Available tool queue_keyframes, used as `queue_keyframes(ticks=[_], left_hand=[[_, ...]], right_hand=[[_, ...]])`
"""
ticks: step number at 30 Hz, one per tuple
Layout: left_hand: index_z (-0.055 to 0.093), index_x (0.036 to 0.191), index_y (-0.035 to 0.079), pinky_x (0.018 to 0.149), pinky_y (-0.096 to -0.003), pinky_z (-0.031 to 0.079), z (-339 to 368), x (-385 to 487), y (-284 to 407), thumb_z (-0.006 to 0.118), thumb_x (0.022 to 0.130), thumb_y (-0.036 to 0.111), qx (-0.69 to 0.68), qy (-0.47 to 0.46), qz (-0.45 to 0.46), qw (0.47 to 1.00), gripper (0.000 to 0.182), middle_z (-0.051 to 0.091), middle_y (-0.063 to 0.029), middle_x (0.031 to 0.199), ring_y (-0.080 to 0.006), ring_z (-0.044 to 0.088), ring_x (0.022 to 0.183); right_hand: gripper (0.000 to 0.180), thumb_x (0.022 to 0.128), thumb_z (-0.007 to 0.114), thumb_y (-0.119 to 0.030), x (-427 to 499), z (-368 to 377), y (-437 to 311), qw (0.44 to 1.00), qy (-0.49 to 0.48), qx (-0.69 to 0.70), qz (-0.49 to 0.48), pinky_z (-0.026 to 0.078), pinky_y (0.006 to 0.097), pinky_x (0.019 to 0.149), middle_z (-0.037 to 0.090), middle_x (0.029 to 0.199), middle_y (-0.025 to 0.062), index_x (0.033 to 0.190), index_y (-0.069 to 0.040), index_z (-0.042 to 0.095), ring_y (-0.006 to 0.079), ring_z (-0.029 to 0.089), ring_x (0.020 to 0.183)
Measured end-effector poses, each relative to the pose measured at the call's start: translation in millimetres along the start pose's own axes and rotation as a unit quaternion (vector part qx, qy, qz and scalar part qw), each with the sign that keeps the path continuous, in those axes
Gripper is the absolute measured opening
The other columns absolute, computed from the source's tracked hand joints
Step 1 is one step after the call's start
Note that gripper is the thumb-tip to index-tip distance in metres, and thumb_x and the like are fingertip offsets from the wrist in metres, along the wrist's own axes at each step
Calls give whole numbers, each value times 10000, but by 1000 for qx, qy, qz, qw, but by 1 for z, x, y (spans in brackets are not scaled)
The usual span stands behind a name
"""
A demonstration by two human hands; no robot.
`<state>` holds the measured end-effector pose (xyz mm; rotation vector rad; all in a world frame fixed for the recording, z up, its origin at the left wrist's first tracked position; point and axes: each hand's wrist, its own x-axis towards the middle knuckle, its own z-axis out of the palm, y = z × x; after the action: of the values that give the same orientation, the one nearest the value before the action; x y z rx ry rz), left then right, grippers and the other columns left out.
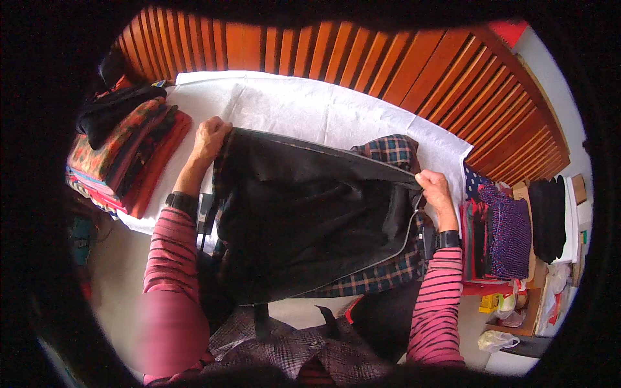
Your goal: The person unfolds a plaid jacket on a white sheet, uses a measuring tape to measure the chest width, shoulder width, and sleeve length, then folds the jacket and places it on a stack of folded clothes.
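Between my two hands a plaid garment with a black lining [310, 208] is stretched out, its dark inner side facing up. At its upper left corner my left hand [212, 138] is closed on the edge. My right hand [434, 186] pinches the same long edge at the right. A pale seam or cord runs down the garment's right side. Green, dark and tan plaid cloth [388, 148] shows beyond the upper edge, and more plaid shows along the bottom. Beneath lies a white cloth [291, 99] spread over the work surface.
Folded patterned and red fabrics [126, 155] are stacked at the left, with black cloth [121, 109] on top. More folded fabrics [507, 233] stand at the right, near black cloth [548, 218]. A slatted wooden panel [388, 63] borders the far side. A plastic bag [497, 341] lies lower right.
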<state>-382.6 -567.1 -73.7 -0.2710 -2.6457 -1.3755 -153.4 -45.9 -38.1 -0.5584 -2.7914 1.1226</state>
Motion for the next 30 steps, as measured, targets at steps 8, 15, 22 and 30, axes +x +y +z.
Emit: queue_keyframes(ticks=[8,15,22,30], left_hand=[[626,796,-32,618,-362,476,-5,-7,0,665,865,291,-121,-29,-29,992,332,583,-100,652,-163,570,646],[632,827,-42,724,-437,482,-6,-2,-7,627,871,350,65,33,-10,997,394,632,-233,754,-338,636,751],[624,837,-27,785,-455,484,8,-9,-5,658,833,370,117,65,-3,991,398,652,-242,825,-399,641,850],[596,916,2,824,-454,484,7,-31,9,672,835,206,181,209,90,957,232,655,-202,902,-390,630,912]], right_hand=[[296,938,588,-189,-16,3,-16,991,-35,102,80,382,258,442,472,606,-16,674,-70,528,74,496,576],[192,931,598,-158,-8,7,0,995,-32,90,37,416,259,420,513,608,-7,783,-39,624,83,478,483],[156,946,584,-146,-4,21,4,996,6,63,62,411,228,410,517,649,-19,836,-46,629,66,465,506],[201,894,622,-113,-22,22,-9,995,74,-13,-62,531,309,632,679,826,97,1065,-9,627,189,662,718]])
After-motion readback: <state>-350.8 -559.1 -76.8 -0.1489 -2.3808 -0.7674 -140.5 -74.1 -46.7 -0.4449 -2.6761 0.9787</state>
